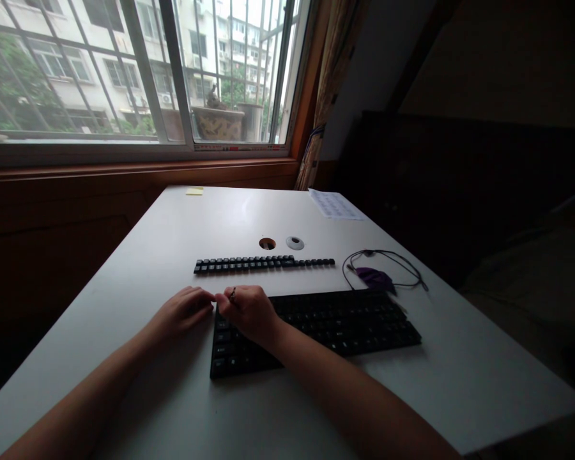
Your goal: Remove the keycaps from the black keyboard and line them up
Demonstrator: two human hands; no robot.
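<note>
Head view: a white desk (230,415) fills most of the lower part, and beyond its far edge stands a barred window (177,70) with a patterned curtain (328,83) at its right side. A black keyboard (335,322) lies flat on the near half of the desk, slightly angled, its left end beside the person's hands. Behind it, parallel to its far edge, black keycaps (242,264) are lined up, two rows deep on the left and one on the right. A dark cable (425,287) lies in loose loops past the keyboard's far right corner, and a printed sheet (336,206) rests at the desk's far right edge. The right hand (246,310) is over the keyboard's far left corner, fingers curled in narrowly; whether they grip anything cannot be told. The left hand (186,308) is just left of that corner, fingers loosely bent, tips close to the right hand's; its grip is equally unclear. A purple cloth (374,279) sits near the cable. Smaller still are a round cap (295,243), the desk hole (267,243) beside it, a yellow note (194,190) at the far edge and a dark ring-like item (232,294) at the right hand's fingers.
</note>
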